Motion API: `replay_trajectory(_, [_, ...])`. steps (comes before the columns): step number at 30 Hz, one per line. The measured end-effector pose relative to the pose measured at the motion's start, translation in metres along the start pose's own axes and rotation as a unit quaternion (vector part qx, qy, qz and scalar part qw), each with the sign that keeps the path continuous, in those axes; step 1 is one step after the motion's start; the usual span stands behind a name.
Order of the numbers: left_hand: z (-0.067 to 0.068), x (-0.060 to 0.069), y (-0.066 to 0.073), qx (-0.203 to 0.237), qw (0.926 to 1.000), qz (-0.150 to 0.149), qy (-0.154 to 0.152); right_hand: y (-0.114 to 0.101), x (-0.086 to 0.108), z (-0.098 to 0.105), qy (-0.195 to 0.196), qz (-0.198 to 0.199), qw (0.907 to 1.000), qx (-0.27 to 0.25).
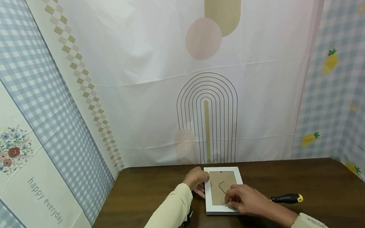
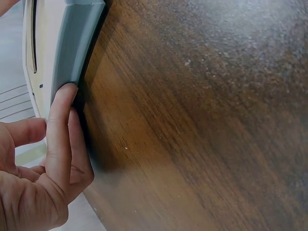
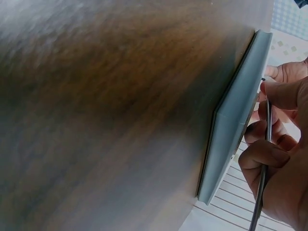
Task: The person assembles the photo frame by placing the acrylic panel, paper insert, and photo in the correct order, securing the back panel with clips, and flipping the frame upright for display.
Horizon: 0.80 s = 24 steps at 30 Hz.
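Observation:
A white picture frame lies back side up on the table, its brown backing board showing a thin angled line. My left hand grips the frame's left edge; the left wrist view has the thumb at the upper face and a finger against the grey-looking side. Over the lower right corner, my right hand holds a screwdriver with a black and yellow handle. Its thin metal shaft runs between the fingers towards the frame's edge in the right wrist view. The tip's exact contact is hard to tell.
The dark brown wooden table reaches back to a white patterned curtain. Blue checked cloth hangs at the left, and another checked cloth with yellow fruit prints at the right.

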State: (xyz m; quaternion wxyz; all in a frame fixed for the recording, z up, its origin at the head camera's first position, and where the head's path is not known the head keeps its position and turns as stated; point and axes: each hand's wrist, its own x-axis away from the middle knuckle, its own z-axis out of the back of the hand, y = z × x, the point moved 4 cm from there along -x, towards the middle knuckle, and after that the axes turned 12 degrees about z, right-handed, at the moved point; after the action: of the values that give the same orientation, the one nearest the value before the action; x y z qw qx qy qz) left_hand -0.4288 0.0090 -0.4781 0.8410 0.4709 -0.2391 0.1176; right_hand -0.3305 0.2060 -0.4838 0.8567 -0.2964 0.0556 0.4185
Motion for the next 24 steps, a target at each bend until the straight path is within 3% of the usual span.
replay_trajectory(7, [-0.0019, -0.0005, -0.0033, 0.003, 0.9999, 0.008, -0.01, 0.0032, 0.0026, -0.004, 0.003, -0.014, 0.9997, -0.017])
replay_trajectory(8, [-0.0031, -0.0053, -0.0048, 0.001, 0.9999, 0.008, -0.009, 0.0033, 0.0028, -0.004, 0.003, -0.013, 0.9997, -0.019])
replay_trajectory(18, [-0.0009, -0.0022, -0.0011, -0.005, 0.9999, 0.011, -0.008, 0.0054, 0.0007, 0.0006, 0.001, 0.0, 0.9998, -0.02])
replay_trajectory(24, [0.0007, -0.0045, -0.0007, -0.01, 0.9999, 0.008, -0.009, 0.0037, 0.0001, 0.0019, -0.005, 0.012, 0.9995, 0.028])
